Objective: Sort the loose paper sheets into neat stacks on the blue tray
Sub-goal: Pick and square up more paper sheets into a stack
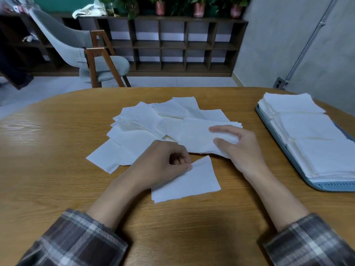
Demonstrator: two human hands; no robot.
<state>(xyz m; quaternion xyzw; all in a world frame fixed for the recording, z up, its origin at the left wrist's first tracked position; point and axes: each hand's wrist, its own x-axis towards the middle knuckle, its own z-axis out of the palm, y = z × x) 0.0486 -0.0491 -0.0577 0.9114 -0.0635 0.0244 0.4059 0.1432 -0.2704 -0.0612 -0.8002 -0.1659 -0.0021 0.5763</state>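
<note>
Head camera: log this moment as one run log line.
left hand: pinches single sheet | right hand: grips loose pile edge | blue tray: three stacks

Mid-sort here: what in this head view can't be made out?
Head view only:
- Tray: right side cut off by the frame edge; stacks cover most of the rest.
- Stacks: sheet count too fine to tell.
- Pile: lower sheets hidden by overlapping ones.
- Right hand: whether it grips one pile sheet or several, hidden by its fingers.
- Sheet pinched by the left hand: part hidden under that hand.
</note>
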